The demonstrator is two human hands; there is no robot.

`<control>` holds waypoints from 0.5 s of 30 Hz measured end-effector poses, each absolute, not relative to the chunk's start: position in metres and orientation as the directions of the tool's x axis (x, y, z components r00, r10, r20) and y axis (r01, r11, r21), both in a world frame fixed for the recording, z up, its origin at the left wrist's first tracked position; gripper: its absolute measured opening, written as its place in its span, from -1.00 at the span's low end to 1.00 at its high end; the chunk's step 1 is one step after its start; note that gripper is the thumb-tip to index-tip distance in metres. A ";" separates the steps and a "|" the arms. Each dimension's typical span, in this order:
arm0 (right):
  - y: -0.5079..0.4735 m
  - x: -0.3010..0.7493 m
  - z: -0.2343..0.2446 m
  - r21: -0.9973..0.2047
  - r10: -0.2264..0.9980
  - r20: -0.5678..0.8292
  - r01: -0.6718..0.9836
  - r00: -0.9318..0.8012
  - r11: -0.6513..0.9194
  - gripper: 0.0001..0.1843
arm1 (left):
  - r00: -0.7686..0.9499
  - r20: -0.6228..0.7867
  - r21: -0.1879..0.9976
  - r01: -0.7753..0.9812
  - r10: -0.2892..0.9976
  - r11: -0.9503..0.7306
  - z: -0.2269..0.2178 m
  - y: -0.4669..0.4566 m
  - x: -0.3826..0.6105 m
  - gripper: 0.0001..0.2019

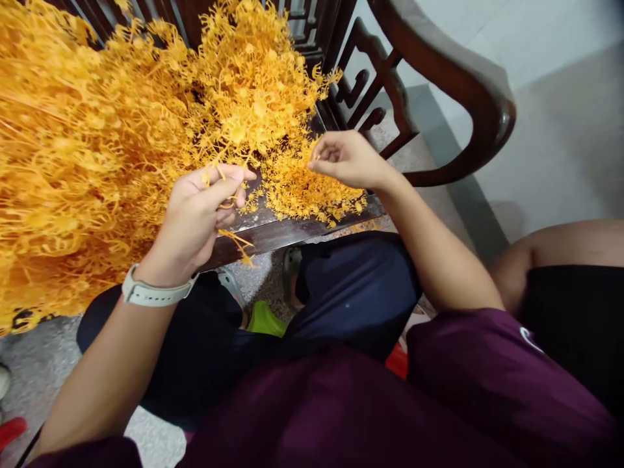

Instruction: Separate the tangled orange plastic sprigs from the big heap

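A big heap of orange plastic sprigs (97,130) covers the seat of a dark wooden bench (292,229). My left hand (197,211), with a pale watch on the wrist, is closed round a small orange sprig (234,237) whose stem hangs down past the seat's front edge. My right hand (344,158) is over the right end of the heap, its fingers pinched together on an orange piece among the loose sprigs (302,188).
The bench's curved wooden armrest (458,78) rises to the right, its carved back behind the heap. Another person's bare arm (556,250) and black clothing are at far right. Grey speckled floor, a green shoe (266,320) and red items lie below.
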State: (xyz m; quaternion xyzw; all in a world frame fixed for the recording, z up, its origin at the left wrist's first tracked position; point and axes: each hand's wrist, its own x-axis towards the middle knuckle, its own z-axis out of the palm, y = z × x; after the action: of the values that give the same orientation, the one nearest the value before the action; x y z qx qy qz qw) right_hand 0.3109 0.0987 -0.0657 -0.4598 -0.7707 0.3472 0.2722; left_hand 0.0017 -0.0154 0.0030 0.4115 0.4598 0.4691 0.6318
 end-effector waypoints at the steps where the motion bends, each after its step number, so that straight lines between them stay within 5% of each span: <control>1: 0.094 0.308 -0.064 -0.745 0.873 0.060 0.560 -0.484 0.362 -0.49 | 0.134 -0.209 0.950 -0.206 0.969 0.234 0.002 -0.015 0.004 -0.93; 4: 0.091 0.303 -0.062 -0.624 0.829 -0.020 0.655 -0.558 0.426 -0.67 | 0.128 -0.228 0.958 -0.149 0.965 0.246 0.002 -0.019 0.012 -0.84; 8: 0.095 0.307 -0.061 -0.494 0.818 0.049 0.698 -0.573 0.518 -0.71 | 0.110 -0.189 0.980 -0.043 0.976 0.195 -0.001 -0.023 0.022 -0.77; 11: 0.087 0.305 -0.051 -0.646 0.772 0.095 0.552 -0.628 0.528 -0.58 | 0.087 -0.164 0.986 -0.017 0.983 0.166 -0.011 -0.022 0.026 -0.89; 15: 0.063 0.286 -0.029 -0.906 0.680 0.170 0.159 -0.713 0.393 -0.46 | 0.090 -0.113 0.993 0.026 0.989 0.111 -0.023 -0.021 0.026 -0.92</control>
State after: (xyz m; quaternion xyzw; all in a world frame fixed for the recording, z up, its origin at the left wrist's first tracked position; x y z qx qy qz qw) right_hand 0.2860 0.0629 -0.0295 -0.2657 -0.7898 0.4826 0.2697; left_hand 0.0255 -0.0209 -0.0231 0.4985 0.5093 0.4424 0.5444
